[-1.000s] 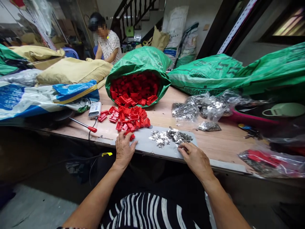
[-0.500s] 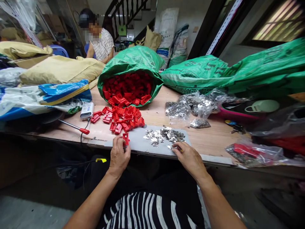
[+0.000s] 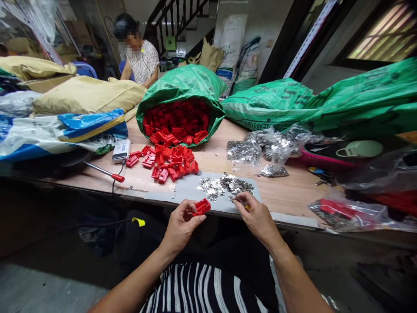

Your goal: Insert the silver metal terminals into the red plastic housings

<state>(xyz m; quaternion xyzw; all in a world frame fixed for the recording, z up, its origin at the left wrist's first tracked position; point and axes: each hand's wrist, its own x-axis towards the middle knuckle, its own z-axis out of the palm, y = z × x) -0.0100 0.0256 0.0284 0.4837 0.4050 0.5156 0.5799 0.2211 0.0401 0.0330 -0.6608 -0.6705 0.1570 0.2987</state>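
Observation:
My left hand [image 3: 182,222] pinches a red plastic housing [image 3: 202,207], a small open box tilted with its hollow side up, just off the table's front edge. Closed fingers of my right hand [image 3: 254,214] grip a small yellow-handled tool [image 3: 246,207] with a thin metal shaft; its exact kind is unclear. The tip points left, close to a small metal piece on the grey mat [image 3: 189,191]. Right behind that hand lies a pile of flat silvery metal pieces [image 3: 237,183]. Loose red housings [image 3: 172,160] are heaped farther back, left of the middle.
A green sack [image 3: 182,82] spills more red housings. Clear bags of metal pieces [image 3: 244,150] lie behind the mat, and another bag [image 3: 345,211] sits at the right edge. A white power bank [image 3: 121,150] and a red-tipped rod [image 3: 106,171] are left. A person [image 3: 141,56] sits beyond.
My left hand has moved right with the red housing, which is now turned sideways and nearer my right hand. My right hand has stayed almost in place. The view has shifted slightly.

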